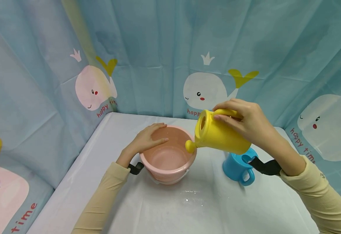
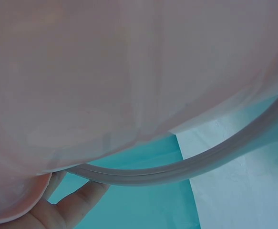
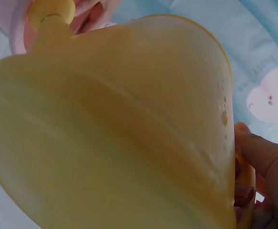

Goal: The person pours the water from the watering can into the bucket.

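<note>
At the table's middle stands a pink bucket (image 1: 168, 156) with a pale carrying handle (image 2: 143, 176) hanging at its side. My left hand (image 1: 148, 138) grips its left rim, thumb over the inside and fingers along the edge. With my right hand (image 1: 243, 118) I hold a yellow watering can (image 1: 223, 135) by its handle, up off the table. The can tilts left, and its round spout head (image 1: 190, 146) is at the bucket's right rim. Drops cling to the can's wall (image 3: 196, 90) in the right wrist view. No stream from the spout is visible.
A blue cup (image 1: 234, 169) with a side handle stands on the table right of the bucket, partly hidden behind the yellow can. Wet spots (image 1: 192, 198) shine on the white table cover (image 1: 158, 211). A blue curtain (image 1: 152, 87) with whale prints surrounds the table's back and sides.
</note>
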`<state>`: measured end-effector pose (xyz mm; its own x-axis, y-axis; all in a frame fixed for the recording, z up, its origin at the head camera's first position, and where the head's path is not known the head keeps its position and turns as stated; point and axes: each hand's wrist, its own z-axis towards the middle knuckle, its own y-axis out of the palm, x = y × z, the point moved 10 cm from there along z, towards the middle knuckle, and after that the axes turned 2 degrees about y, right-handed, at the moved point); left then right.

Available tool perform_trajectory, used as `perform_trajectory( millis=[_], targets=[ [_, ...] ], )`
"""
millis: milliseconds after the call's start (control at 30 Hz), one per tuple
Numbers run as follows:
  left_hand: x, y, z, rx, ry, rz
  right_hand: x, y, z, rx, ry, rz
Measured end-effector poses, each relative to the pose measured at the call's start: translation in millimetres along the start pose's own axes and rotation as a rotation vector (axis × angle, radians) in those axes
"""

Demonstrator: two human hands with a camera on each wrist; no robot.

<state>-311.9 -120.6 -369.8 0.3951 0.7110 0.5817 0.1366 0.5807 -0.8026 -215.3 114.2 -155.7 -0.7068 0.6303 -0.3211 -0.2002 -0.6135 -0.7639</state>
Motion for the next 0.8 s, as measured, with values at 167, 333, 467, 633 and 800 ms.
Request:
perform_trajectory(
  millis=[167,333,467,633,800],
  targets=[
    [-0.4,-0.1,-0.4,0.007,0.001,-0.004,1,-1,-1.2,-0.003,0.015,0.000],
    [-0.9,-0.4,-1.1,0.013,0.000,-0.005,3,-1,-2.9,-0.001,0.004,-0.014],
    [-0.4,-0.3,-0.5,0.013,0.002,-0.011,6,-3,-4.9,0.009,0.008,-0.016],
    [-2.3,0.5,-0.2,0.011,-0.010,-0.019,14,-6,-9.8,0.020,0.057,-0.012],
    [-2.8,1.1,0.1,0.017,-0.012,-0.020,27,-9,-17.6,0.025,0.111,-0.001]
  ],
)
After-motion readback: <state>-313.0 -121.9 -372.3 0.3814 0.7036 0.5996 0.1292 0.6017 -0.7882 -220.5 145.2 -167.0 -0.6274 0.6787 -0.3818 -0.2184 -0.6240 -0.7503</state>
